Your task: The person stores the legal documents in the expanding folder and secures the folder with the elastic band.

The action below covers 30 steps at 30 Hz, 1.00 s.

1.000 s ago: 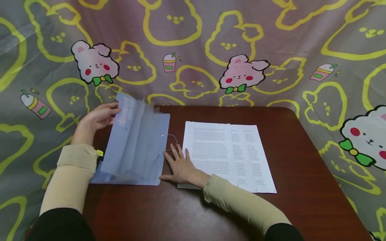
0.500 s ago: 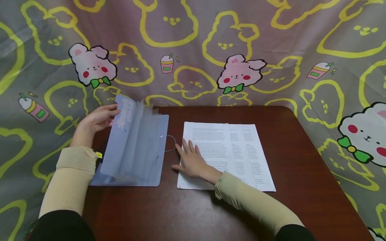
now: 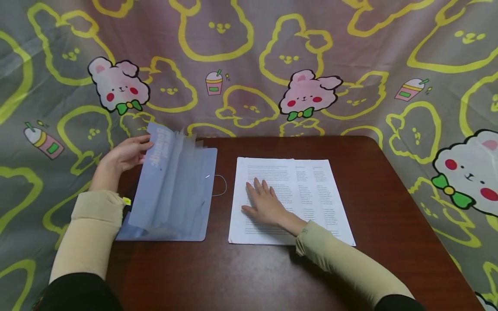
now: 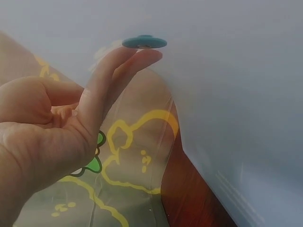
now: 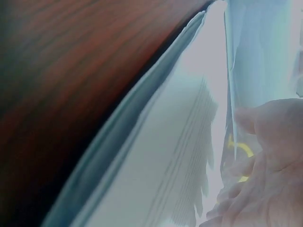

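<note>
Folder (image 3: 183,194) lies at the left of the bench (image 3: 253,276), long axis running away from you, its cover raised at the left edge, where your left hand (image 3: 126,154) pinches it. A strip of bench parts it from the papers (image 3: 316,203); more wood shows nearer you and to the right. Your right hand (image 3: 267,208) rests spread on the sheets, hiding some print. Cover lettering hard to read; right wrist view blurred.

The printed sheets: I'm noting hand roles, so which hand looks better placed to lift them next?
Probably the right. The right hand is over the printed sheets, fingers spread and gripping nothing, while the left hand, farther from them, holds up the blue folder cover.
</note>
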Each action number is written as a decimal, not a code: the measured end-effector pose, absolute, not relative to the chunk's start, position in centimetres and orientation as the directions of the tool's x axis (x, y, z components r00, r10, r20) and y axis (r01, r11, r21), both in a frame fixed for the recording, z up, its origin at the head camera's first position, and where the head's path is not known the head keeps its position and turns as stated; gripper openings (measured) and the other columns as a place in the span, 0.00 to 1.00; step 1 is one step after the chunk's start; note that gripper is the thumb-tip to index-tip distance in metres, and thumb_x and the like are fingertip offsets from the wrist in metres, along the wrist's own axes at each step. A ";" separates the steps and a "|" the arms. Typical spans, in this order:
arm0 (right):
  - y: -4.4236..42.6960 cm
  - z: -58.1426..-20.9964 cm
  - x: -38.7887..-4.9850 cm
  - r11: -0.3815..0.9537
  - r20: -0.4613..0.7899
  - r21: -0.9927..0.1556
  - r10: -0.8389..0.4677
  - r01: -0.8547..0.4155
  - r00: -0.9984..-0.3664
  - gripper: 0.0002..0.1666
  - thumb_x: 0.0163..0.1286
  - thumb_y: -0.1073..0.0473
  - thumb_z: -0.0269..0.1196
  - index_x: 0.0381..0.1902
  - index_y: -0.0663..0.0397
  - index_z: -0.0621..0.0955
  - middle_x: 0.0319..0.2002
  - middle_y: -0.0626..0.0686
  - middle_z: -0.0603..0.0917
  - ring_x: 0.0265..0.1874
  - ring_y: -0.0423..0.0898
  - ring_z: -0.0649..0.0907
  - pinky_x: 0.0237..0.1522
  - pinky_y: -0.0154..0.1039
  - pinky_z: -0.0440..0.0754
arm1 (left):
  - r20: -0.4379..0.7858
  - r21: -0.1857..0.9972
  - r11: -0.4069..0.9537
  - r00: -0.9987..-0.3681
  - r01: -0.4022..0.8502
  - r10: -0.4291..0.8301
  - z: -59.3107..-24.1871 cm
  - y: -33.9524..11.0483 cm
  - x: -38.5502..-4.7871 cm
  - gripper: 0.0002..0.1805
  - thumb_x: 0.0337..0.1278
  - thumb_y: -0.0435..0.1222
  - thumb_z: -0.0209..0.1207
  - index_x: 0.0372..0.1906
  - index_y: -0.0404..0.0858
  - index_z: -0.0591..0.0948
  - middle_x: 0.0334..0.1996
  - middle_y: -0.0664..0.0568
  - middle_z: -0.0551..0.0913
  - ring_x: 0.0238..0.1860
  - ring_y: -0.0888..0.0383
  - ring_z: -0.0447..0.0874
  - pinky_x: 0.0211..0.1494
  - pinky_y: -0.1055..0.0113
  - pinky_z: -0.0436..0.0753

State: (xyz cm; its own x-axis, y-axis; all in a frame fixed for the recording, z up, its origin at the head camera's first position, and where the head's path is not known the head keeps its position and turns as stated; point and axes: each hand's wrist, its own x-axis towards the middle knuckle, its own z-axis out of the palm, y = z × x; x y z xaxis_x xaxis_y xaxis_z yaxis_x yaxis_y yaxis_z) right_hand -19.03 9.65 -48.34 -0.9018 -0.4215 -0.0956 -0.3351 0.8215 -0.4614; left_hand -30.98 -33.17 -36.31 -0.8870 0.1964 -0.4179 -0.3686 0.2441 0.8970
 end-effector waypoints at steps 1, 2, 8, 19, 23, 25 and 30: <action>9.9 -48.3 -19.0 0.820 -0.095 -0.466 -0.421 -0.334 -0.902 0.46 0.84 0.44 0.63 0.87 0.60 0.61 0.88 0.71 0.54 0.87 0.75 0.53 0.86 0.74 0.55 | -0.416 0.897 0.245 -0.888 -0.367 0.196 -36.3 -33.1 -31.0 0.40 0.92 0.40 0.42 0.91 0.42 0.34 0.38 0.70 0.86 0.35 0.69 0.89 0.41 0.75 0.90; 10.2 -48.3 -19.0 0.818 -0.095 -0.470 -0.420 -0.332 -0.902 0.46 0.84 0.44 0.62 0.87 0.61 0.61 0.88 0.71 0.54 0.87 0.75 0.53 0.86 0.74 0.55 | -0.417 0.898 0.243 -0.888 -0.368 0.195 -36.3 -33.1 -31.0 0.40 0.92 0.40 0.42 0.91 0.42 0.34 0.38 0.70 0.86 0.35 0.69 0.89 0.41 0.75 0.90; 12.2 -48.9 -19.5 0.758 -0.073 -0.565 -0.439 -0.326 -0.895 0.45 0.85 0.48 0.61 0.86 0.68 0.61 0.86 0.73 0.57 0.85 0.78 0.56 0.84 0.77 0.55 | -0.420 0.897 0.232 -0.887 -0.375 0.191 -36.4 -33.1 -30.9 0.41 0.92 0.40 0.43 0.91 0.42 0.35 0.38 0.68 0.86 0.34 0.68 0.89 0.40 0.75 0.90; 16.6 -53.0 -22.5 0.666 -0.028 -0.694 -0.405 -0.274 -0.914 0.43 0.86 0.42 0.59 0.86 0.62 0.65 0.85 0.65 0.66 0.86 0.65 0.64 0.87 0.62 0.63 | -0.413 0.897 0.258 -0.890 -0.360 0.194 -36.7 -33.0 -30.9 0.41 0.92 0.41 0.42 0.91 0.41 0.33 0.38 0.70 0.85 0.35 0.70 0.88 0.41 0.75 0.90; 16.8 -49.9 -21.2 0.627 -0.060 -0.749 -0.388 -0.216 -0.920 0.37 0.86 0.48 0.58 0.83 0.64 0.69 0.82 0.65 0.71 0.85 0.64 0.67 0.86 0.63 0.65 | -0.414 0.897 0.255 -0.888 -0.361 0.200 -36.9 -32.9 -31.0 0.41 0.92 0.41 0.42 0.91 0.41 0.33 0.38 0.70 0.85 0.34 0.70 0.88 0.41 0.75 0.90; 17.0 -48.6 -20.5 0.625 -0.072 -0.757 -0.373 -0.193 -0.925 0.35 0.87 0.52 0.57 0.82 0.65 0.69 0.82 0.65 0.71 0.85 0.64 0.67 0.86 0.62 0.65 | -0.415 0.897 0.252 -0.887 -0.362 0.202 -36.9 -32.9 -31.1 0.41 0.92 0.40 0.42 0.91 0.41 0.34 0.38 0.69 0.85 0.34 0.70 0.88 0.40 0.75 0.90; 17.9 -47.5 -20.0 0.637 -0.095 -0.754 -0.350 -0.162 -0.932 0.34 0.86 0.57 0.58 0.82 0.68 0.68 0.83 0.65 0.70 0.85 0.65 0.66 0.87 0.64 0.63 | -0.407 0.895 0.280 -0.892 -0.347 0.198 -37.0 -32.9 -31.2 0.40 0.92 0.40 0.41 0.91 0.40 0.34 0.37 0.70 0.85 0.33 0.71 0.87 0.39 0.76 0.89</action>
